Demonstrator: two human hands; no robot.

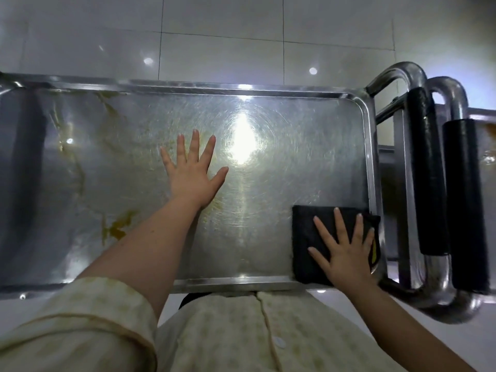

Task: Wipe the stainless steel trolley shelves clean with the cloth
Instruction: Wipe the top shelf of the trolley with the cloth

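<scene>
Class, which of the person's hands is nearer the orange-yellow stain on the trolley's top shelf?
Left. The left hand lies flat on the shelf just beyond and right of the stain; the right hand presses the black cloth in the far right corner.

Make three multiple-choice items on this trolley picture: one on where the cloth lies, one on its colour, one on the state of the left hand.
1. Where on the shelf does the cloth lie?
A. Far left corner
B. Centre, under the glare
C. Near right corner, beside the handles

2. What colour is the cloth?
A. White
B. Black
C. Pale blue

3. How is the left hand?
A. Fingers straight and spread, holding nothing
B. Curled round a handle
C. Pinching the cloth

Answers:
1 C: the cloth sits under the right hand at the near right corner.
2 B: it shows black against the steel.
3 A: the hand lies flat at mid-shelf with nothing in it.
</scene>
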